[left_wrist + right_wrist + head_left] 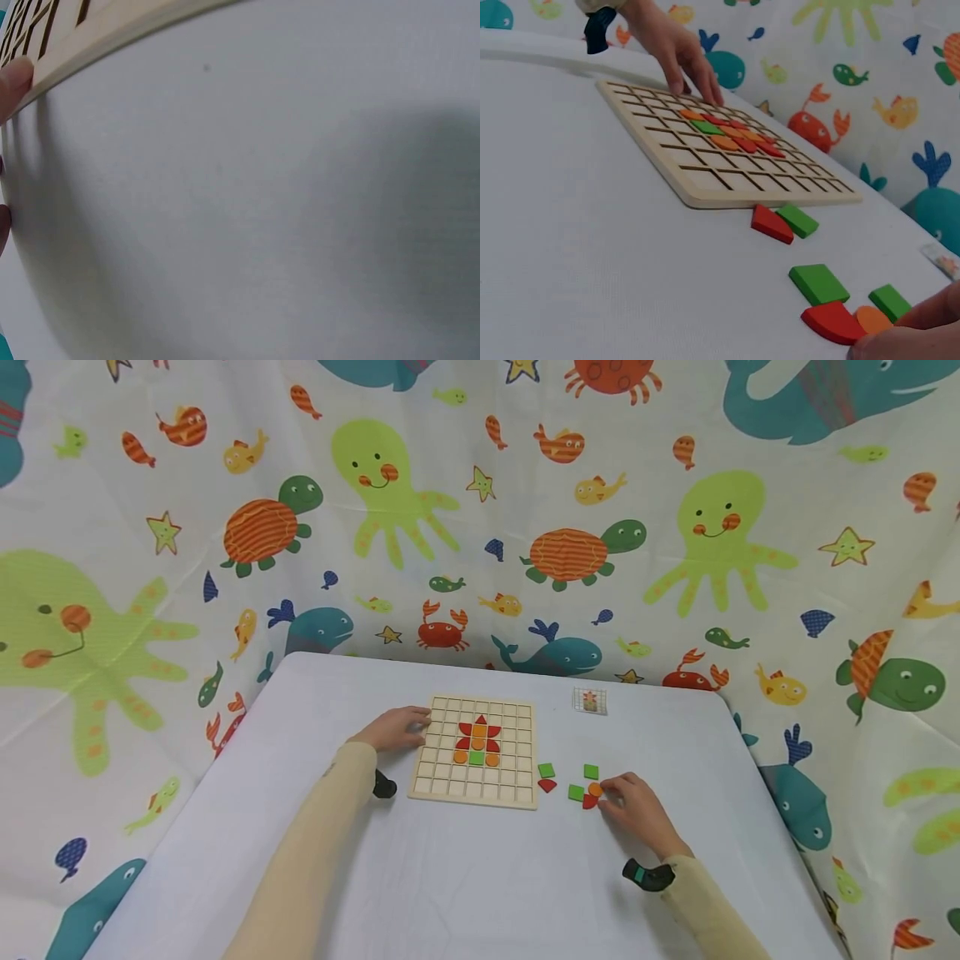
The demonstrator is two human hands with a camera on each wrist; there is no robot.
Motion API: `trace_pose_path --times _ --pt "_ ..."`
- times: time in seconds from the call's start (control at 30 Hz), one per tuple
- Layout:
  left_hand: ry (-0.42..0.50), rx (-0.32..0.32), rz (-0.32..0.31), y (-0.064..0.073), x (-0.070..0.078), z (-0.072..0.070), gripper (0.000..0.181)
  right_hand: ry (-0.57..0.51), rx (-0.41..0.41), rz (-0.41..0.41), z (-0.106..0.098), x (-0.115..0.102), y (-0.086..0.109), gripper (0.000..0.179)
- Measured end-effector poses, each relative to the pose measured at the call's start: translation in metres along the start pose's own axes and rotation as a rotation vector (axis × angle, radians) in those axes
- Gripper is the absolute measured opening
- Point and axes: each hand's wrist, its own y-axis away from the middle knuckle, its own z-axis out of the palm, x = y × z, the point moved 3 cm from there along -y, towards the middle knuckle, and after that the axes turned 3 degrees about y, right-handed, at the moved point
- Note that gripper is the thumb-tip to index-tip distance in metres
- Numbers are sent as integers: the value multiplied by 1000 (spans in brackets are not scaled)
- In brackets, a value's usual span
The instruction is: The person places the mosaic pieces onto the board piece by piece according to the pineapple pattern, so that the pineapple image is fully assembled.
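Note:
A square wooden grid board (442, 787) lies on the table with red, orange and green pieces set in its middle cells. At the board's left edge, the left hand (395, 729) rests with its thumb (15, 79) on the rim. To the board's right, the right hand (633, 810) pinches the edge of an orange disc (872, 319) between thumb and a finger. Against that disc lies a red quarter-round piece (832, 322), and two green squares (591, 772) (576, 792) are close by. The right fingertips are partly cut off in the right wrist view.
Beside the board's right edge lie another green square (547, 770) and a red quarter-round piece (547, 785). A small pattern card (590, 701) is farther back on the white table (480, 877). Behind hangs a curtain (480, 510) printed with sea animals.

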Motion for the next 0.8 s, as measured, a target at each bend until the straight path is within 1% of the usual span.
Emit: trace_pose_path --times 0.17,0.4,0.5,0.63,0.8 --pt "-4 2 4 0 1 0 50 1 4 4 3 1 -1 33" --pt "1 0 11 -2 -1 1 49 -12 34 -43 4 0 -1 24" --pt "0 0 18 -2 -2 2 49 -14 39 -62 3 -2 -1 24" --pt "-4 1 28 -3 -3 2 48 -14 29 -88 4 -3 -2 25" --pt "-7 3 32 -3 -4 3 48 -17 15 -98 5 -4 -3 24"
